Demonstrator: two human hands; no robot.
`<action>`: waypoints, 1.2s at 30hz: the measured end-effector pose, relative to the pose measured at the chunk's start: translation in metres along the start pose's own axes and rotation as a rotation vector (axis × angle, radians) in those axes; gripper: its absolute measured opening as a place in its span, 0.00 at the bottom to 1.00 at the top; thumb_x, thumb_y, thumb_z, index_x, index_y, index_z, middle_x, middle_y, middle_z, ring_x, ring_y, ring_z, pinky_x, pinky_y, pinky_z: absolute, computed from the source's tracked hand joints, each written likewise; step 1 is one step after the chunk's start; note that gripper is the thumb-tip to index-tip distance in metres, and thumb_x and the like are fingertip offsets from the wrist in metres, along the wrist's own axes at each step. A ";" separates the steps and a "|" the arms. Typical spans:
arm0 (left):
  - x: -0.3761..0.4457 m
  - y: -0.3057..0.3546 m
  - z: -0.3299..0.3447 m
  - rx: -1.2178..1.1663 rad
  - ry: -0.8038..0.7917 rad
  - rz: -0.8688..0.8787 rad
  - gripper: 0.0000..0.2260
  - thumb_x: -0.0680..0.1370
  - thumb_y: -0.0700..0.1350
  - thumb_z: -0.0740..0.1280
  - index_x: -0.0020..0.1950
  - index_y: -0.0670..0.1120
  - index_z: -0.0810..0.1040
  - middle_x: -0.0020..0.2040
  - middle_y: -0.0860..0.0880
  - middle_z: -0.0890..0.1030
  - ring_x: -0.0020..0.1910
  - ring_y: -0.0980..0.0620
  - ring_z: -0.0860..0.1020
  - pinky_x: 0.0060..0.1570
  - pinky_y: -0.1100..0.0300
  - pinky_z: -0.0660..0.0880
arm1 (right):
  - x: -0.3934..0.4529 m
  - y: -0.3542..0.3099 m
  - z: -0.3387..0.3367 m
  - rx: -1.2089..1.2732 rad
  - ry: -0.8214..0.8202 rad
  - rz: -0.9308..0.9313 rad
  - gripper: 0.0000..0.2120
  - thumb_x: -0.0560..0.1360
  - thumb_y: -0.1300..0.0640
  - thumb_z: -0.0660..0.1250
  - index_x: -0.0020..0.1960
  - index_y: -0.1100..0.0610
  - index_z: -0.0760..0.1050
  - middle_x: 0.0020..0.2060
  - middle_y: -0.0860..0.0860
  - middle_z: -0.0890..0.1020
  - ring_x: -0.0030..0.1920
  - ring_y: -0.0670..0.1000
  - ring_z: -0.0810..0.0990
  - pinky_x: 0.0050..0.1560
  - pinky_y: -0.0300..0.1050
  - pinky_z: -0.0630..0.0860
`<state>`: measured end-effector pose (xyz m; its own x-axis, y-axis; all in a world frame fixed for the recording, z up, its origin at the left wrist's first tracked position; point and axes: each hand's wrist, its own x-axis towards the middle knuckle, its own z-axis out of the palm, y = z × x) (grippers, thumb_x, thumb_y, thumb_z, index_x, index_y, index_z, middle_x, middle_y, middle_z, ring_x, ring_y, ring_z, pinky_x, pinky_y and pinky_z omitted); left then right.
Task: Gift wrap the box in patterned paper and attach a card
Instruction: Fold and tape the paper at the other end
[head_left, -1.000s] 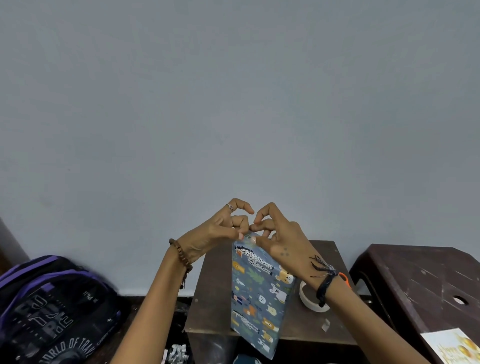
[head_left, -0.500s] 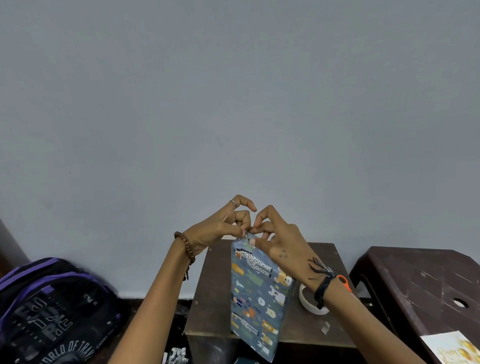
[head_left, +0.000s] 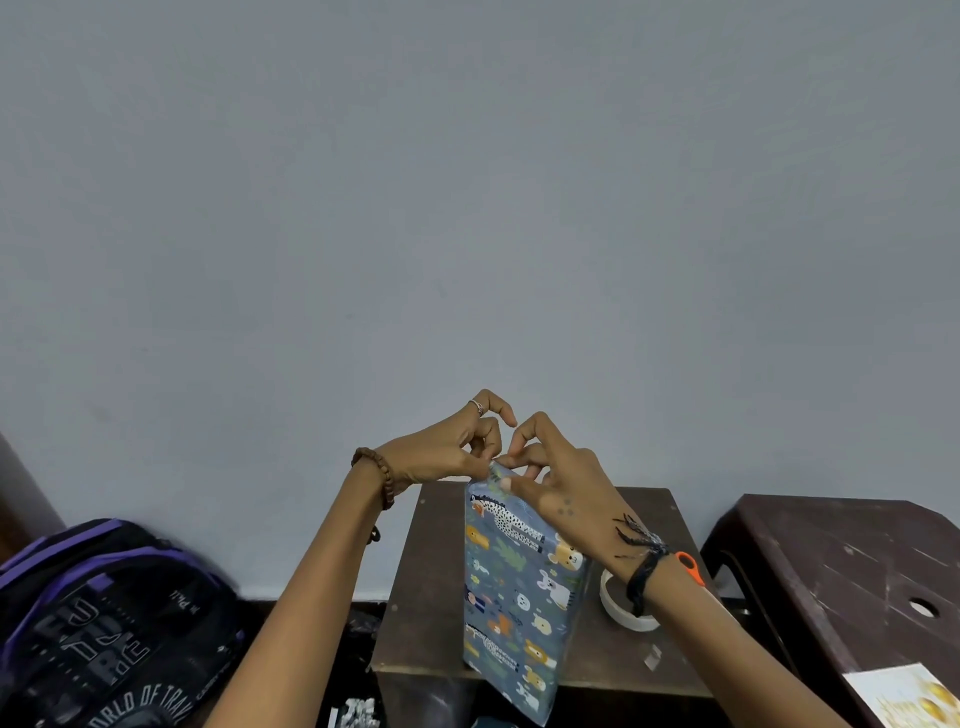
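Little has moved over the last second: both hands have stayed at the top end of the wrapped box (head_left: 519, 587), which has tilted only slightly, its lower end still hanging over the near edge of the small brown table (head_left: 431, 582) beneath the hands. Left of the left forearm lies a black and purple backpack (head_left: 109, 623); right of the right forearm stands a dark stool (head_left: 852, 561). The box, standing on end in blue animal-print paper, rises from the table to the fingertips. A card (head_left: 909, 696) with gold print lies on the stool's near corner, well right of the right arm. A roll of white tape (head_left: 618, 603) sits on the table just under the right wrist, partly hidden by it. The left hand (head_left: 441, 452) pinches the paper's top fold between thumb and curled fingers, and the right hand (head_left: 561, 483) pinches the same fold from the other side, thumb pressed on the paper.
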<state>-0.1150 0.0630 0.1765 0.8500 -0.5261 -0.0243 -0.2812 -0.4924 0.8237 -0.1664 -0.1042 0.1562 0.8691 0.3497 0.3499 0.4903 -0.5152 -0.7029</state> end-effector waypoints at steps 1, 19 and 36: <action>-0.004 -0.002 -0.001 -0.007 -0.002 0.007 0.25 0.64 0.42 0.64 0.59 0.52 0.61 0.39 0.58 0.68 0.37 0.63 0.67 0.41 0.71 0.66 | 0.001 0.001 0.001 -0.009 0.002 0.000 0.14 0.76 0.54 0.65 0.43 0.41 0.60 0.47 0.47 0.80 0.41 0.42 0.77 0.38 0.31 0.70; -0.011 -0.032 0.042 -1.112 0.225 -0.089 0.13 0.68 0.34 0.63 0.52 0.43 0.72 0.49 0.38 0.74 0.51 0.40 0.72 0.49 0.51 0.70 | -0.004 0.003 -0.001 0.014 0.009 0.017 0.15 0.75 0.57 0.66 0.43 0.41 0.61 0.50 0.49 0.80 0.43 0.42 0.76 0.38 0.34 0.69; -0.012 -0.023 0.048 -0.621 0.326 -0.066 0.11 0.81 0.37 0.54 0.48 0.51 0.71 0.39 0.42 0.68 0.31 0.50 0.64 0.30 0.59 0.61 | -0.014 -0.009 -0.006 -0.315 0.033 -0.006 0.16 0.74 0.62 0.57 0.51 0.50 0.81 0.48 0.50 0.80 0.49 0.53 0.74 0.49 0.47 0.72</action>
<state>-0.1399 0.0470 0.1308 0.9739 -0.2267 0.0058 -0.0009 0.0217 0.9998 -0.1820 -0.1095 0.1614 0.8653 0.3306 0.3768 0.4871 -0.7322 -0.4760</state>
